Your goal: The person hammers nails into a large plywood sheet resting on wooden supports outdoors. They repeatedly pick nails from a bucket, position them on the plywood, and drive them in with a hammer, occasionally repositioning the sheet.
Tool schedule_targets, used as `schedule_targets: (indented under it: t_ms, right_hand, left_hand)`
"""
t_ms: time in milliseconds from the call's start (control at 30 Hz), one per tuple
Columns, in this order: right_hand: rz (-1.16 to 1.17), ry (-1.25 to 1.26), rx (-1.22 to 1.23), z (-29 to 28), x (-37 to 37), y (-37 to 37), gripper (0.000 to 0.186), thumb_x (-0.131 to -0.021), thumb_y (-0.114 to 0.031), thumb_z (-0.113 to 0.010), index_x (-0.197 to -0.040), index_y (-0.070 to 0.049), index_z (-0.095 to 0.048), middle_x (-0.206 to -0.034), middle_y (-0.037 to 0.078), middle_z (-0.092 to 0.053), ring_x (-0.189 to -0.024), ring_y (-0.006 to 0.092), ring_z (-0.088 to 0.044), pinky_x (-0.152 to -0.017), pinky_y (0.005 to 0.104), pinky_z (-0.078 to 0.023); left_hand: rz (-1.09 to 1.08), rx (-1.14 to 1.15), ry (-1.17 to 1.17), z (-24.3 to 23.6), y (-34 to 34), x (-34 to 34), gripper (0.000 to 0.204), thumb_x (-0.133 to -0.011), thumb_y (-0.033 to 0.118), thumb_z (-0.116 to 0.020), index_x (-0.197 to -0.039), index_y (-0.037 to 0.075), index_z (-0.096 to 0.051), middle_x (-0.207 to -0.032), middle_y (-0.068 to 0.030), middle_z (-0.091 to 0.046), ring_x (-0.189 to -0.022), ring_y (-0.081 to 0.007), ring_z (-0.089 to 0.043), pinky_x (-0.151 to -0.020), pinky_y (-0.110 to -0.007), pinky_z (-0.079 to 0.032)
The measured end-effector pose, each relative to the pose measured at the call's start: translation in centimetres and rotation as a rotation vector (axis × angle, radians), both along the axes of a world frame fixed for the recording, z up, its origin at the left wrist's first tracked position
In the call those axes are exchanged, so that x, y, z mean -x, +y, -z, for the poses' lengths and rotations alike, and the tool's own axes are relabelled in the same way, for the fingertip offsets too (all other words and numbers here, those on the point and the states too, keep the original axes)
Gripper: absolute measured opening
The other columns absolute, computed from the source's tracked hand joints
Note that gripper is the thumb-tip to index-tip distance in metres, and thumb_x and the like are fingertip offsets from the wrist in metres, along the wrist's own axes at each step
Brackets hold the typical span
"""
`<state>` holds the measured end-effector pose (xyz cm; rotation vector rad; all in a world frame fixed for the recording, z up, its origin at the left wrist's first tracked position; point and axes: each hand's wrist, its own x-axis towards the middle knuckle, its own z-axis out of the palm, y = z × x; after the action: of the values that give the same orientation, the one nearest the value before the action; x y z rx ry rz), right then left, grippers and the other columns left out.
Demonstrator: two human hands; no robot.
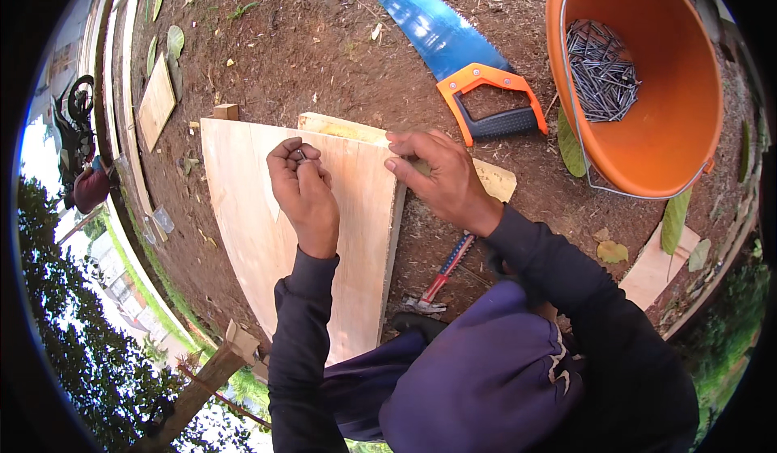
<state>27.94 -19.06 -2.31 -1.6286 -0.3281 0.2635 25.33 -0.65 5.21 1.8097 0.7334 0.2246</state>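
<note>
Left hand point(304, 186) is closed on an apparent nail point(302, 155); right hand point(441, 170) grips the wooden panel point(348, 210) corner. Slackened grip could cause slippage.

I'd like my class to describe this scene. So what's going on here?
A person is working on a pale wooden board. Their left hand has its fingers curled around a small metal piece, mostly hidden. The right hand is at the board's far right corner, thumb and fingertips against the edge. A hammer and a blue-bladed saw lie on the soil, both out of the hands. An orange bucket at the right contains nails.
</note>
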Motion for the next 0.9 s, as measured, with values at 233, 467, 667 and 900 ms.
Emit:
schedule_targets:
  t_ms: [233,467,667,900]
  right_hand:
    - [-0.048,0.092,0.002,-0.5,-0.1,-0.4,0.026,-0.096,-0.020,-0.071,-0.110,0.001,-0.068,-0.115,0.016,-0.072,-0.100,0.0288,-0.066,-0.088,0.0394,-0.052]
    - [-0.076,0.124,-0.008,-0.5,0.0,-0.4,0.028,-0.097,-0.019,-0.071,-0.115,0.003,-0.067,-0.123,0.017,-0.071,-0.107,0.0255,-0.068,-0.092,0.0369,-0.052]
    - [-0.082,0.101,0.017,-0.2,0.0,-0.4,0.029,-0.097,-0.020,-0.071,-0.115,0.003,-0.067,-0.123,0.016,-0.072,-0.106,0.0241,-0.068,-0.091,0.0355,-0.053]
    - [-0.017,0.041,-0.040,-0.1,0.1,-0.1,0.029,-0.097,-0.025,-0.069,-0.110,0.001,-0.067,-0.100,0.015,-0.072,-0.086,0.0291,-0.066,-0.081,0.0413,-0.052]
  left_hand:
    - [0.064,0.319,-0.109,-1.4,-4.1,0.0,0.022,-0.100,-0.005,-0.060,-0.114,0.002,-0.044,-0.114,-0.0194,-0.066,-0.107,-0.0307,-0.072,-0.087,-0.034,-0.062]
    - [0.037,0.419,0.047,-1.5,-2.8,1.7,0.024,-0.101,0.005,-0.063,-0.121,-0.009,-0.063,-0.106,-0.0172,-0.070,-0.094,-0.0246,-0.074,-0.085,-0.036,-0.064]
    - [0.036,0.409,0.083,-1.0,-2.0,2.5,0.028,-0.101,0.007,-0.065,-0.122,-0.011,-0.064,-0.107,-0.0151,-0.067,-0.090,-0.0169,-0.070,-0.078,-0.030,-0.060]
    - [0.212,0.030,-0.006,0.2,-2.8,3.1,0.020,-0.100,0.006,-0.068,-0.117,-0.005,-0.070,-0.104,-0.0090,-0.070,-0.093,-0.0112,-0.064,-0.076,-0.024,-0.053]
